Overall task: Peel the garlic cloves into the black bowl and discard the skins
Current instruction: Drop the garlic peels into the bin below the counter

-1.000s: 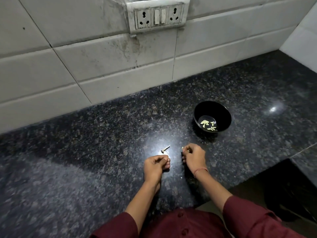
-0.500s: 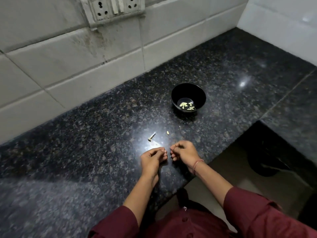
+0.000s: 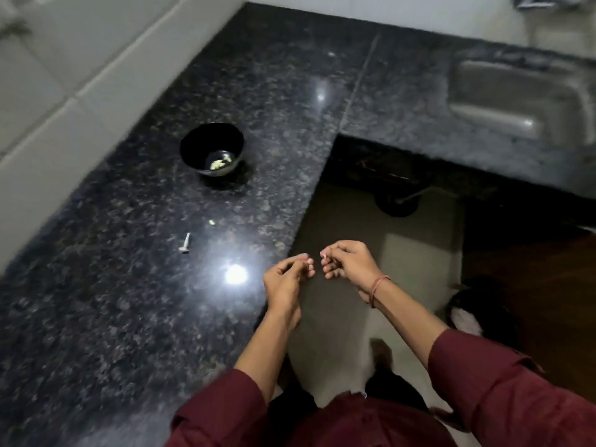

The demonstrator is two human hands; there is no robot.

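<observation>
The black bowl (image 3: 211, 148) stands on the dark granite counter (image 3: 129, 285) near the tiled wall, with several pale peeled garlic cloves (image 3: 220, 162) at its bottom. A garlic stem (image 3: 185, 242) and a small pale garlic bit (image 3: 212, 222) lie on the counter in front of the bowl. My left hand (image 3: 285, 280) is off the counter's front edge, fingers curled; what it holds is hidden. My right hand (image 3: 350, 264) hovers beside it over the floor and pinches a small pale piece of garlic skin (image 3: 324, 255) at its fingertips.
The counter turns a corner to the right, where a steel sink (image 3: 516, 98) is set in. Below lie a tan floor (image 3: 338, 317), a dark round object (image 3: 396, 201) under the counter and a dark bag (image 3: 477, 311) at right. Tiled wall (image 3: 48, 108) at left.
My view has swung right and both hands have lifted off the counter, moving right past its front edge over the floor. The bowl, stem and garlic bit stay in place.
</observation>
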